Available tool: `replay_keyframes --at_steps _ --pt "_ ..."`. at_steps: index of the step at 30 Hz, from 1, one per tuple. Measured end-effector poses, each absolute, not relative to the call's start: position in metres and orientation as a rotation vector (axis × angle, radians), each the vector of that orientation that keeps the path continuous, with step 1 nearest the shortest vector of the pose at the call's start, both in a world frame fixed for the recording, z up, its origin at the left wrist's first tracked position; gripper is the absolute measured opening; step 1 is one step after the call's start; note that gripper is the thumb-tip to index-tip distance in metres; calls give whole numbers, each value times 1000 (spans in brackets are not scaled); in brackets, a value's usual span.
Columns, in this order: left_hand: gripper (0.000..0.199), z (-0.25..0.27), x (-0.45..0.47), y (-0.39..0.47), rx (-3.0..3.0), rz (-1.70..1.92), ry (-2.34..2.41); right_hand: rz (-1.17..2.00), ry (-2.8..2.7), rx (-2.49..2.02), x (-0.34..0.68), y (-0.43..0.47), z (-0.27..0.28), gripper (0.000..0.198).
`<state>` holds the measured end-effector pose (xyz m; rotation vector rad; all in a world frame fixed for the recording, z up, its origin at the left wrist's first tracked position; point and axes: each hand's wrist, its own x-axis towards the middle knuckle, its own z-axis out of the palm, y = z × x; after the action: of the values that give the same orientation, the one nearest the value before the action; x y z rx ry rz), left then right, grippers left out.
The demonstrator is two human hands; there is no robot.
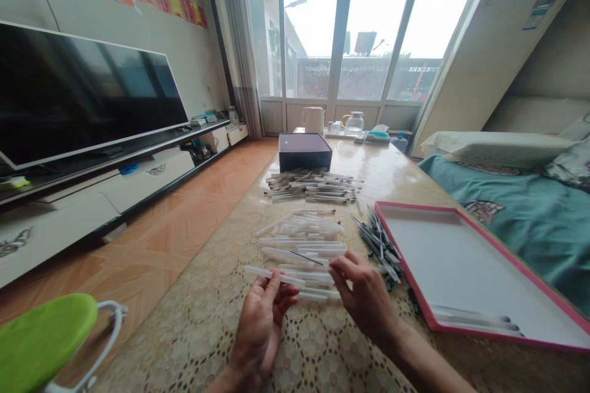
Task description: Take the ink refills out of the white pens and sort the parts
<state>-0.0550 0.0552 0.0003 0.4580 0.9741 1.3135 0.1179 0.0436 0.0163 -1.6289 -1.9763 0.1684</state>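
Note:
My left hand (263,316) is closed round a whitish pen barrel (256,271), which lies nearly level between thumb and fingers. To its right, my right hand (364,288) pinches a thin dark pen refill (305,256) that slants up toward the left, its far end above the barrel. Beneath and beyond both hands, rows of whitish pen barrels (302,239) lie on the patterned table (318,350). Right of the rows is a heap of dark, slim pen parts (375,239). Farther back lies a pile of pens or refills with dark ends (318,185).
A shallow pink-rimmed tray (461,258) at the right holds several pens (474,316). A dark box (305,159) stands behind the far pile. At the table's far end are a kettle (313,119) and a glass jug (354,123). A green stool (50,344) stands at lower left.

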Motion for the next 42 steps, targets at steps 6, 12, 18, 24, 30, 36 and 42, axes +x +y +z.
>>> replay_keyframes --at_steps 6,12,18,24,30,36,42 --pt "15 -1 -62 63 271 1384 934 290 -1827 -1415 138 11 20 18" --pt "15 -3 -64 64 238 1398 909 237 -1906 -1441 138 -2 13 18" --pt "14 0 -62 62 313 1362 939 225 -1916 -1471 138 0 10 19" --pt "9 1 -51 49 540 1209 840 289 -1927 -1411 132 1 2 19" --pt "9 -4 -49 46 476 978 709 625 -1824 -1334 120 0 3 28" --pt "14 -6 -56 54 220 1121 742 136 -1939 -1891 171 11 11 19" --pt "10 -2 -53 51 317 1097 741 -136 -2027 -2171 188 19 -10 10"
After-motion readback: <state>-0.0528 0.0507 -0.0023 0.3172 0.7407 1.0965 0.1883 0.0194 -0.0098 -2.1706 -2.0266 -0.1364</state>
